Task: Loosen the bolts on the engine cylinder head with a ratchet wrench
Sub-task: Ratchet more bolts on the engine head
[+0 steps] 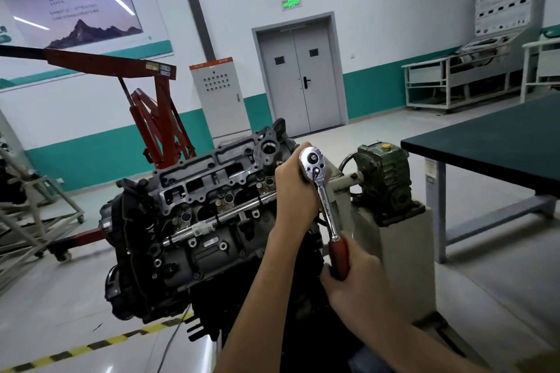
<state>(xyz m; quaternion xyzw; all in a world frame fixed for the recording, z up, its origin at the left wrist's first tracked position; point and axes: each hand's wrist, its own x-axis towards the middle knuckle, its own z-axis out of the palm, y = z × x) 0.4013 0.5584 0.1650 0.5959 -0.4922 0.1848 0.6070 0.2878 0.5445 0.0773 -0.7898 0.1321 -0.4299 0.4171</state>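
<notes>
The engine cylinder head [212,179] sits on top of a dark engine block mounted on a stand, tilted toward me. A chrome ratchet wrench [324,188] with a red handle stands over the head's right end. My left hand [295,188] wraps around the wrench's head from the left. My right hand [354,278] grips the red handle [339,254] lower down. The socket and the bolt under the wrench are hidden by my left hand.
A green gearbox [385,182] on a grey pedestal stands right of the engine. A dark-topped workbench [497,142] fills the right side. A red engine hoist [157,118] stands behind the engine. A grey double door [300,76] lies beyond. Yellow-black floor tape [100,345] crosses the lower left.
</notes>
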